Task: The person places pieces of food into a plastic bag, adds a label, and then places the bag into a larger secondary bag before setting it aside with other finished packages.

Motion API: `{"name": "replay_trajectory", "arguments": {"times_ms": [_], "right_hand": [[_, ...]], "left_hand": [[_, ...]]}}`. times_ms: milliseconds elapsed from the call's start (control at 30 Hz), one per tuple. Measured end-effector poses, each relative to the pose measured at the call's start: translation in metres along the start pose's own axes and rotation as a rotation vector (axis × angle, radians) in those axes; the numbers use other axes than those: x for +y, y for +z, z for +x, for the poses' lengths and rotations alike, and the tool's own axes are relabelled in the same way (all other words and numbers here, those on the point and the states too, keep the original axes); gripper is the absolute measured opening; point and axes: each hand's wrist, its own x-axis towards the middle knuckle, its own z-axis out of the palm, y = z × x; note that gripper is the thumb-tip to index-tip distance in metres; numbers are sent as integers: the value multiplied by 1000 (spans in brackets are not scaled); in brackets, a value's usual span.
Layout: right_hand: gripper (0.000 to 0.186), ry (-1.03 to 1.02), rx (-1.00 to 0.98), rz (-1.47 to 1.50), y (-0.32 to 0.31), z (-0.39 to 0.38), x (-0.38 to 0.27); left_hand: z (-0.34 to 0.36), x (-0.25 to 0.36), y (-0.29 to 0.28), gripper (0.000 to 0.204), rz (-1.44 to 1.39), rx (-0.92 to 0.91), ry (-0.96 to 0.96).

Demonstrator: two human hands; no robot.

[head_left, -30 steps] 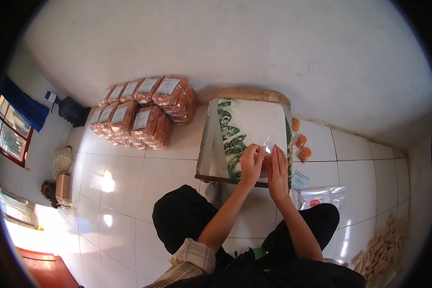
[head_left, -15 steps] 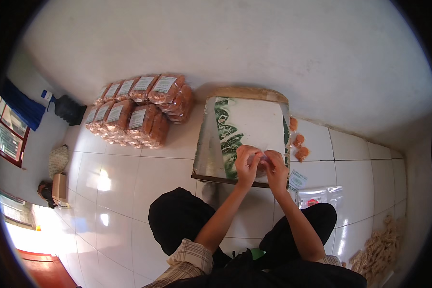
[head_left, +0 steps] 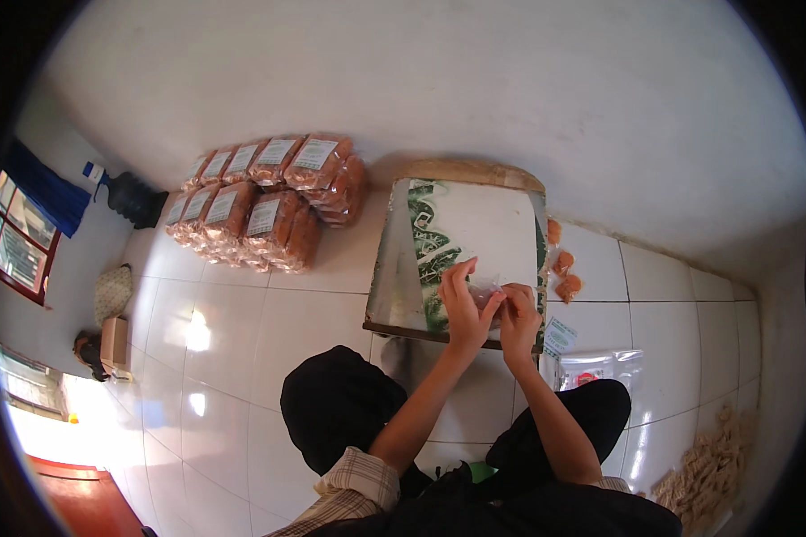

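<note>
A small clear plastic bag (head_left: 484, 294) with something brownish in it is at the near edge of a low table (head_left: 488, 224). My right hand (head_left: 519, 320) pinches the bag's right side, its fingers curled together. To its left my left hand (head_left: 461, 309) is open, fingers stretched and apart, the thumb reaching toward the bag and the right fingertips. Part of the bag is hidden behind both hands. The tabletop is white with a green leafy print on its left.
Packed bags of orange-brown food (head_left: 228, 210) are stacked at the left by the wall. Several small orange pieces (head_left: 565, 264) lie right of the table. Printed labels (head_left: 560, 336) and flat plastic bags (head_left: 600, 369) lie nearer. A beige heap (head_left: 703, 470) sits at lower right.
My left fingers have opened and spread away from the bag, where both hands pinched together before. The right hand stays on the bag. The view has shifted slightly.
</note>
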Motion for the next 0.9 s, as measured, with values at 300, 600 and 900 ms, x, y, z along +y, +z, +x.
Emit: {"name": "replay_trajectory", "arguments": {"times_ms": [300, 600, 900], "right_hand": [[15, -117, -42, -26, -1, -3, -9], [20, -336, -199, -151, -17, 3, -16], [18, -301, -266, -219, -19, 1, -6]], "left_hand": [[-19, -23, -3, 19, -180, -122, -206], [-24, -14, -8, 24, 66, -50, -44], [-30, -12, -3, 22, 72, 13, -36]]}}
